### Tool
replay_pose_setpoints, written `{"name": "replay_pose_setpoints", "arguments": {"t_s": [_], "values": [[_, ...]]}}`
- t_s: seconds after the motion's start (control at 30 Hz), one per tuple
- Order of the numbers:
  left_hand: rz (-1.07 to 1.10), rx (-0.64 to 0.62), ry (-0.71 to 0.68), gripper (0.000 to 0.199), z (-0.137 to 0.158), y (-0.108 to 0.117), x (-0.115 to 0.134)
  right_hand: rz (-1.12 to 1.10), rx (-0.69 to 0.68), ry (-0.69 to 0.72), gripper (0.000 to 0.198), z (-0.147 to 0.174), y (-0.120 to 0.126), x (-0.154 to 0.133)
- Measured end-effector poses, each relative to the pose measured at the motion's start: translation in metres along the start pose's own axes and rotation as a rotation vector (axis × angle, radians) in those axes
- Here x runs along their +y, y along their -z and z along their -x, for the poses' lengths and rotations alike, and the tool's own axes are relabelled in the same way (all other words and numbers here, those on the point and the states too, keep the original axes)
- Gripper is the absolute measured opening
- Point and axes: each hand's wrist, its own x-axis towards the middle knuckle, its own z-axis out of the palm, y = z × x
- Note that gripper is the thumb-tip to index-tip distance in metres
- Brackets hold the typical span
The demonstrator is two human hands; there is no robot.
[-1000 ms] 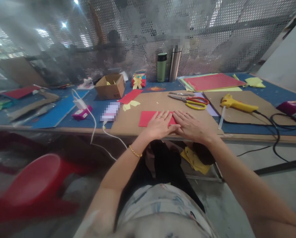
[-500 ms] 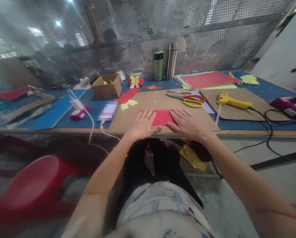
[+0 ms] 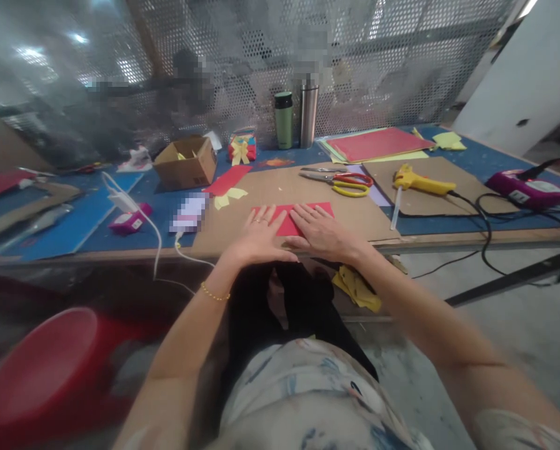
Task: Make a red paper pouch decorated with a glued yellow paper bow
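Observation:
A red sheet of paper (image 3: 285, 223) lies flat on a brown cardboard sheet (image 3: 224, 228) at the table's front edge. My left hand (image 3: 260, 234) rests open on its left part, fingers stretched out and thumb reaching toward the edge. Flat on the middle of the paper lies my right hand (image 3: 320, 232), fingers extended, its thumb close to my left hand. Parts of the red paper are hidden under both hands. Beyond them are red- and yellow-handled scissors (image 3: 343, 181), a red paper strip (image 3: 228, 180) and yellow paper pieces (image 3: 230, 197).
A yellow glue gun (image 3: 420, 182) lies on cardboard at right, its cord running to a purple power strip (image 3: 528, 187). Behind stand a green tumbler (image 3: 284, 122), a steel flask (image 3: 309, 115) and a cardboard box (image 3: 186, 164). A red stool (image 3: 40, 362) is at lower left.
My right hand has slid left across the red paper toward my left hand, uncovering the paper's right end. My left hand stays on the left part. The whole view has shifted slightly.

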Motion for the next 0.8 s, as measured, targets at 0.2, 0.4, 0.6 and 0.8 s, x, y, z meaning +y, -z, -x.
{"name": "replay_pose_setpoints", "arguments": {"t_s": [0.2, 0.4, 0.6, 0.8], "values": [[0.026, 0.008, -0.003, 0.129, -0.002, -0.002, -0.001, 0.096, 0.059, -0.125, 0.089, 0.026, 0.009, 0.022], [0.054, 0.192, -0.064, 0.127, 0.006, -0.011, -0.004, 0.124, 0.088, -0.082, 0.087, 0.048, 0.009, 0.025], [0.104, 0.306, -0.220, 0.105, 0.030, -0.016, -0.011, 0.145, 0.166, 0.007, 0.064, 0.070, 0.009, 0.028], [0.263, 0.444, -0.286, 0.042, 0.051, -0.021, -0.023, 0.046, 0.264, 0.054, 0.044, 0.085, 0.011, 0.033]]}}
